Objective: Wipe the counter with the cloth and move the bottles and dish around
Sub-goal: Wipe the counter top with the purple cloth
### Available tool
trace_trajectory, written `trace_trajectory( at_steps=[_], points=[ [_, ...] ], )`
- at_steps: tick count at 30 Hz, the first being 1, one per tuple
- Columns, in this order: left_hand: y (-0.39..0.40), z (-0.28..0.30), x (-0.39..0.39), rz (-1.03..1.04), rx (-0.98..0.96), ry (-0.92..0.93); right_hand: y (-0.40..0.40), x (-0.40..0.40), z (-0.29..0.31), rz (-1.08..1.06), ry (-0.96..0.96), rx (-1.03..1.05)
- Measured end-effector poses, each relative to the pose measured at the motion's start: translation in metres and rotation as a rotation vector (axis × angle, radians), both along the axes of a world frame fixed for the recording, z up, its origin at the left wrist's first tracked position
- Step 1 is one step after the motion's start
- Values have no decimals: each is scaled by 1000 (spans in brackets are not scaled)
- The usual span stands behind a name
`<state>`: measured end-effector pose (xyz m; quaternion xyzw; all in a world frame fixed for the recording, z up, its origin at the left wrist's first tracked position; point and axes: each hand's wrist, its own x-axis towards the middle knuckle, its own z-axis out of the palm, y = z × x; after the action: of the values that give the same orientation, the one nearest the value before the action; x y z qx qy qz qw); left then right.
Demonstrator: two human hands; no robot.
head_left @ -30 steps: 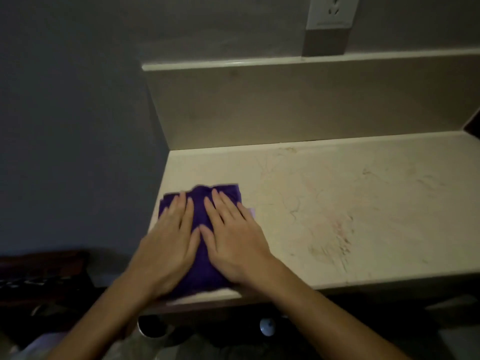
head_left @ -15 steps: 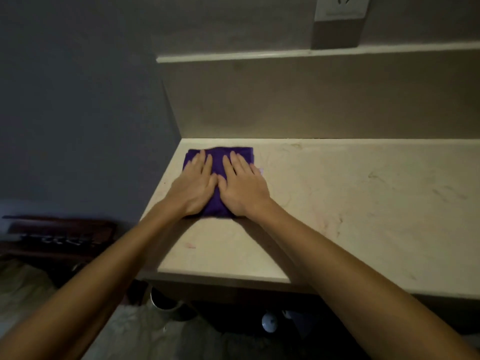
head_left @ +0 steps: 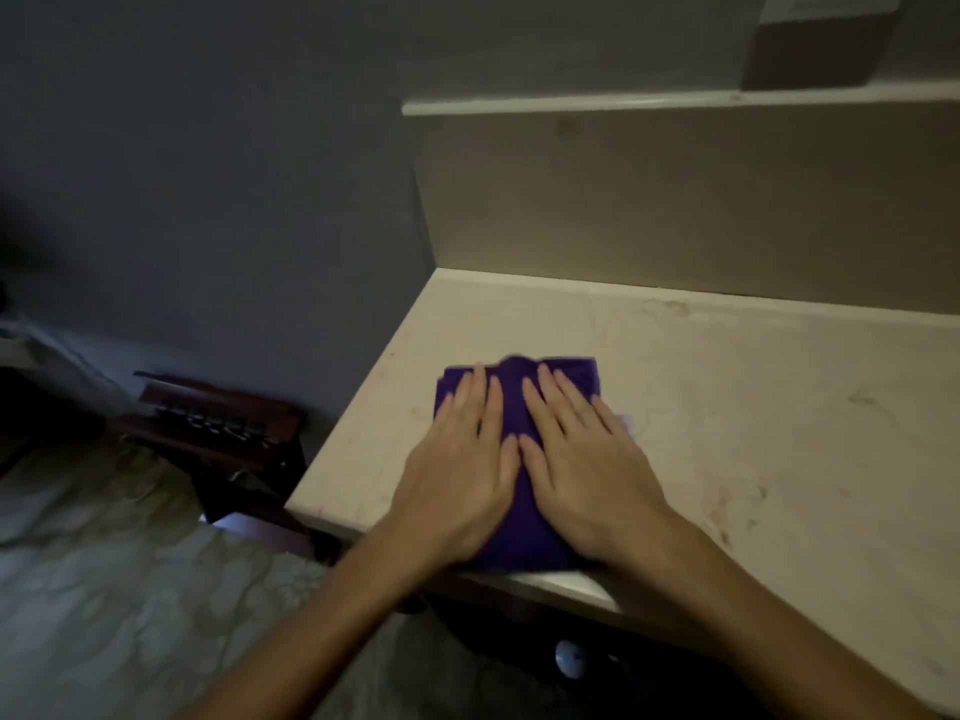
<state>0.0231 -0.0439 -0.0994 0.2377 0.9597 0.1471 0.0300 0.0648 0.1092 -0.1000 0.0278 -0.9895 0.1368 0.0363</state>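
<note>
A purple cloth (head_left: 519, 387) lies flat on the pale marble counter (head_left: 753, 418), near its left end and reaching the front edge. My left hand (head_left: 462, 470) and my right hand (head_left: 587, 470) press down on the cloth side by side, palms flat and fingers spread, thumbs nearly touching. Most of the cloth is hidden under the hands. No bottles or dish are in view.
A raised backsplash (head_left: 675, 200) with a ledge runs behind the counter, and a grey wall (head_left: 208, 174) closes its left end. A dark wooden rack (head_left: 218, 423) stands on the patterned floor at lower left. A small round knob (head_left: 570, 657) shows under the counter.
Both hands slid the cloth from the back of the counter toward the front edge; a second ago it was near the front, then pushed back.
</note>
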Motion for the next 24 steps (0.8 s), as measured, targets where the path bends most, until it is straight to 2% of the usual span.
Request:
trace_trajectory(
  at_steps=[5, 8, 11, 18, 21, 24],
  points=[
    [-7, 6, -142, -41, -143, 31, -12, -135, -4, -74, -23, -25],
    [-10, 6, -175, -58, -180, 38, -15, -171, 0, -73, -47, 13],
    [-22, 5, -150, -63, -141, 32, -24, -145, -1, -54, -28, 37],
    [-103, 7, 15, -68, -70, 49, -96, 13, 5, 59, 0, -34],
    [-108, 9, 2, -69, -117, 52, -93, -2, 4, 95, 4, -30],
    [-89, 5, -62, -30, -166, 85, -75, -70, -3, 101, 35, 34]
  ],
)
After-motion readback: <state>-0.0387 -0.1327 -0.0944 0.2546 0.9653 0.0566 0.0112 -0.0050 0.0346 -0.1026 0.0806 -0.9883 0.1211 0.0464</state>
